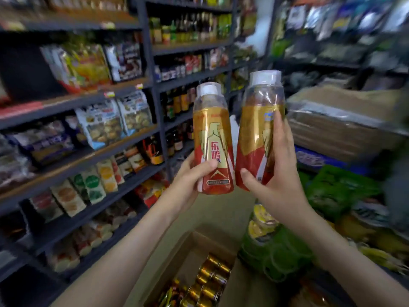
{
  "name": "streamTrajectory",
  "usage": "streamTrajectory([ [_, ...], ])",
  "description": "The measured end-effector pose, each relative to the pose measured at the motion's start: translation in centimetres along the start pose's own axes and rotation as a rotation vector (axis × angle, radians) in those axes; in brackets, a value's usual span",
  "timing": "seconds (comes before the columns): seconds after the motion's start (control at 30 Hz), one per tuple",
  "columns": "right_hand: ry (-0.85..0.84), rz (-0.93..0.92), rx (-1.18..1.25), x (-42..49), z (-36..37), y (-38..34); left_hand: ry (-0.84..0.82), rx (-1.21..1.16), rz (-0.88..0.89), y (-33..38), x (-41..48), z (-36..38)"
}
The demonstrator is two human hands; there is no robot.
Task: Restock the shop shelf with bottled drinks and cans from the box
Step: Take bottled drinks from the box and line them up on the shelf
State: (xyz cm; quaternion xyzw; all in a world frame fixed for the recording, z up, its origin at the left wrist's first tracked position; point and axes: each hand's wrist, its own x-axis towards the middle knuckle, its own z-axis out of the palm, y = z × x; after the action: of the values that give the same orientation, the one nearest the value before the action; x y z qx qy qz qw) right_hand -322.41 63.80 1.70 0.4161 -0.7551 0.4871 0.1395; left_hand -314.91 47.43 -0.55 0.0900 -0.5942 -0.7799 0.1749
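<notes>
I hold two gold-and-red drink bottles upright at chest height in front of the shelves. My left hand (pixel 188 180) grips the lower part of the left bottle (pixel 212 129), whose clear cap points up. My right hand (pixel 276 173) wraps round the right bottle (pixel 259 120), which stands slightly higher and closer. The bottles nearly touch at their bases. Below them on the floor stands an open cardboard box (pixel 183 251) holding several gold cans (pixel 210 282) lying in rows.
Dark metal shelves (pixel 93 151) full of snack bags run along the left; dark bottles (pixel 177 103) stand on the shelves behind the drinks. Green packs (pixel 274 251) sit right of the box. Stacked cartons (pixel 343 120) and bagged goods fill the right side.
</notes>
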Motion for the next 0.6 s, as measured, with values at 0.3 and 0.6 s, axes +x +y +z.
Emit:
streamTrajectory([
  [0.3, 0.246, 0.016, -0.023, -5.4, -20.6, -4.4, -0.375, 0.081, 0.115, 5.5, -4.1, 19.9],
  [0.6, 0.351, 0.098, 0.031, -16.1, -44.2, -4.4, -0.581, -0.02, 0.214, 3.4, -10.6, 44.0],
])
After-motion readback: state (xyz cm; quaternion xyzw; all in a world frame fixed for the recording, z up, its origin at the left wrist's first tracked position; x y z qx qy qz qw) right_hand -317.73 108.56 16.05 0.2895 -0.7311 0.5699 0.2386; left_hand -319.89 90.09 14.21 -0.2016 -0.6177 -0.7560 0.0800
